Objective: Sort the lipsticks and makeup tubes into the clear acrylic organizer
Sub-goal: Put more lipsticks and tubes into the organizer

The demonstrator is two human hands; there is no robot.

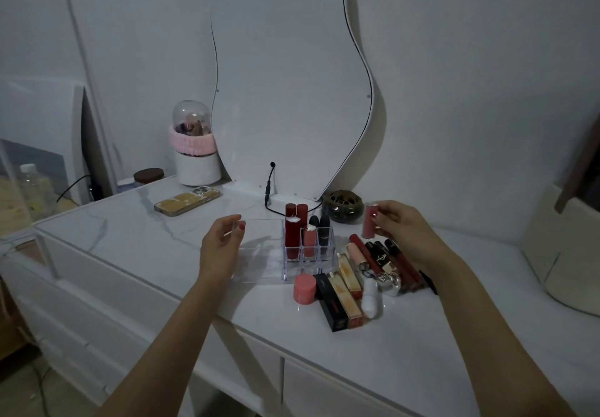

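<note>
The clear acrylic organizer (259, 264) stands on the white marble dresser top. My left hand (220, 244) grips its left rear corner. Its right-hand slots hold two tall dark red tubes (293, 235), a pink tube (309, 241) and two black lipsticks (319, 223). My right hand (402, 231) holds a pink makeup tube (369, 220) upright, just right of the organizer and above the pile. Several loose lipsticks and tubes (373, 264) lie on the top to the right, with a small pink jar (304, 288), a black and gold box (337, 303) and a white tube (370, 296) in front.
A curvy mirror back (292, 92) stands behind, its black cable (269, 186) trailing to the organizer. A phone (186, 201) lies at rear left beside a brush holder (194, 147). A dark round incense burner (345, 205) sits at rear right. A cream bag (565, 248) stands far right.
</note>
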